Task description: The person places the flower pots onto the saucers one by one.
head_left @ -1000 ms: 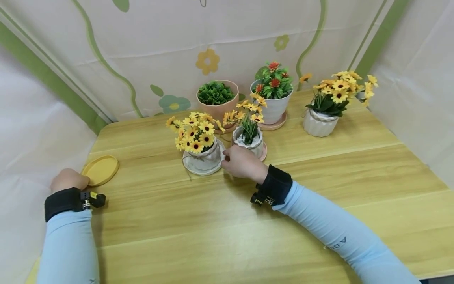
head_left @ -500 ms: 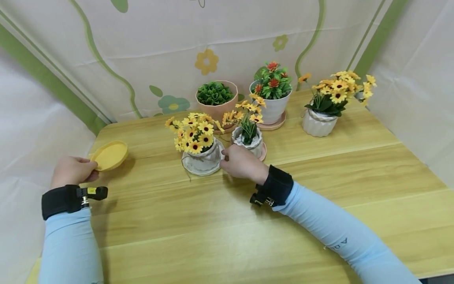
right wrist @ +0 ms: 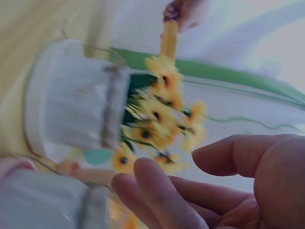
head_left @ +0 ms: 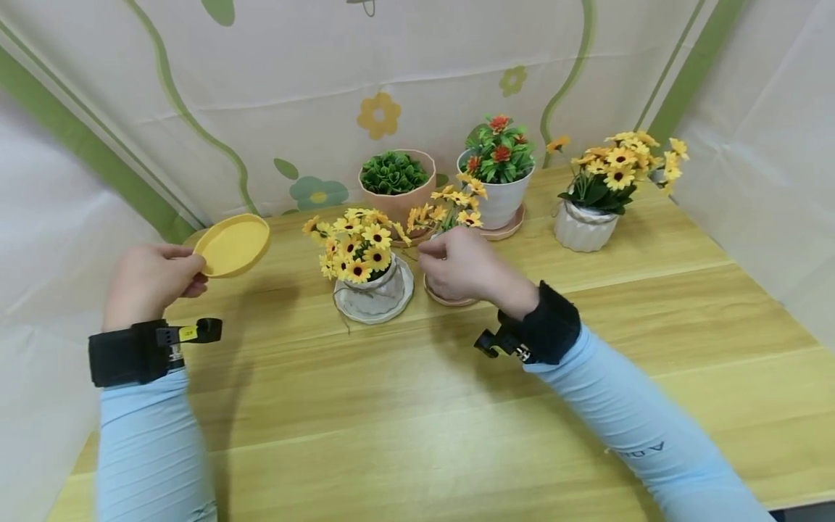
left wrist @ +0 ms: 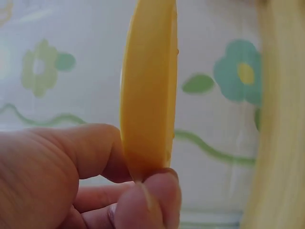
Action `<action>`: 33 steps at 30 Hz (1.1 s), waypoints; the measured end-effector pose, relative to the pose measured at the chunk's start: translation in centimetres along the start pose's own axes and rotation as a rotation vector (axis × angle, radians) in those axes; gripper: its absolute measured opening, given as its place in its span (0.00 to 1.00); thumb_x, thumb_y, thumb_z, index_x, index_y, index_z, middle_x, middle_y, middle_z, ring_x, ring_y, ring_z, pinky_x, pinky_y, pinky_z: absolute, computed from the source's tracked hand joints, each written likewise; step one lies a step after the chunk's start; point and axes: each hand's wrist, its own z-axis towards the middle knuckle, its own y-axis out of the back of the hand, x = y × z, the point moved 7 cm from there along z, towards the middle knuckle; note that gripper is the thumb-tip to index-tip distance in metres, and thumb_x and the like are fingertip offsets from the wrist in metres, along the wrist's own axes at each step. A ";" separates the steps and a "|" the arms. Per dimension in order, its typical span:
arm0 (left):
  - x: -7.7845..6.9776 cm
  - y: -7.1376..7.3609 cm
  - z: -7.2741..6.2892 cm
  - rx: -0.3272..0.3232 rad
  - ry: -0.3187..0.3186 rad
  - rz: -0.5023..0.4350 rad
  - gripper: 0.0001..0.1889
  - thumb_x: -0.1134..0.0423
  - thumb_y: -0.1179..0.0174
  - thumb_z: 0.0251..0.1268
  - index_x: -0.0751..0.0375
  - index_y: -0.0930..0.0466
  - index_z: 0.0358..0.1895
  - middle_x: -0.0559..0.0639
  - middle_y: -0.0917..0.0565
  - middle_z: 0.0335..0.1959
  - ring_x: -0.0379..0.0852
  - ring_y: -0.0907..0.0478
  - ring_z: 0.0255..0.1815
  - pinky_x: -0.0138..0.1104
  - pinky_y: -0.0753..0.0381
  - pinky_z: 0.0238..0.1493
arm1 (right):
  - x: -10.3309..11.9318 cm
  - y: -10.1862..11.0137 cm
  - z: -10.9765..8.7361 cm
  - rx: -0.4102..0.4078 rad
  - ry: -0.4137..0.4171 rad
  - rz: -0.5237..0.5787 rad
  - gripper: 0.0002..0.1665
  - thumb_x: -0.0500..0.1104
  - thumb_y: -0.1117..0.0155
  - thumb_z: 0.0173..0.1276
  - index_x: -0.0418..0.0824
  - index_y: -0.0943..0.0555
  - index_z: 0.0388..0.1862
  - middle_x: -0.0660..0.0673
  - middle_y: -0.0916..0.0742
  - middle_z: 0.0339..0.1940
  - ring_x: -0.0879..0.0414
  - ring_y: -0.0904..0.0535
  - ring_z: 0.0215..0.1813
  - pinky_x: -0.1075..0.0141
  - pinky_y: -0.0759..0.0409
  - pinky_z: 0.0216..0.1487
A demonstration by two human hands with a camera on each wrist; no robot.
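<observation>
My left hand (head_left: 153, 279) pinches the rim of a round yellow plant saucer (head_left: 233, 245) between thumb and fingers, raised over the table's left side. The left wrist view shows the saucer edge-on. My right hand (head_left: 472, 264) hovers over the middle flower pot (right wrist: 43, 198), which it mostly hides in the head view. Its thumb and fingers are apart and hold nothing. Just left of it, a white pot (right wrist: 76, 100) of yellow flowers (head_left: 359, 246) stands on a white scalloped saucer (head_left: 368, 315). A pink saucer (head_left: 450, 299) shows under the middle pot.
Behind stand a pink pot (head_left: 398, 201) of green leaves and a white pot (head_left: 501, 203) with red flowers on a pink saucer. Another yellow-flowered white pot (head_left: 585, 228) stands at the right on the wooden table (head_left: 404, 428). Patterned curtain (head_left: 313, 58) encloses the table.
My left hand has lifted the yellow saucer off the table, up and to the right. My right hand has risen from beside the white saucer and shifted right, over the middle pot.
</observation>
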 end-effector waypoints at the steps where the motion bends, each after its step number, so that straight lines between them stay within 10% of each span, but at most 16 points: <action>1: -0.6 -0.1 -0.1 -0.002 -0.010 -0.005 0.28 0.54 0.48 0.71 0.75 0.28 0.63 0.45 0.14 0.28 0.38 0.16 0.26 0.26 0.18 0.30 | 0.1 0.6 -0.2 -0.009 -0.002 0.030 0.20 0.42 0.46 0.75 0.36 0.19 0.60 0.38 0.12 0.48 0.56 0.20 0.28 0.68 0.24 0.32; 17: -9.5 -1.7 -1.7 -0.015 -0.164 -0.096 0.21 0.60 0.43 0.66 0.69 0.20 0.57 0.49 0.14 0.28 0.41 0.16 0.25 0.31 0.15 0.30 | -1.3 6.5 -1.6 -0.141 -0.119 0.222 0.21 0.41 0.44 0.76 0.33 0.22 0.64 0.35 0.16 0.54 0.44 0.14 0.45 0.60 0.14 0.44; 33: -18.8 -7.3 -2.2 0.128 -0.316 -0.143 0.17 0.67 0.46 0.64 0.67 0.17 0.54 0.60 0.14 0.33 0.49 0.17 0.27 0.34 0.14 0.30 | -3.4 9.0 -2.3 -0.187 -0.140 0.252 0.22 0.44 0.43 0.76 0.36 0.22 0.64 0.37 0.14 0.54 0.51 0.13 0.43 0.60 0.15 0.47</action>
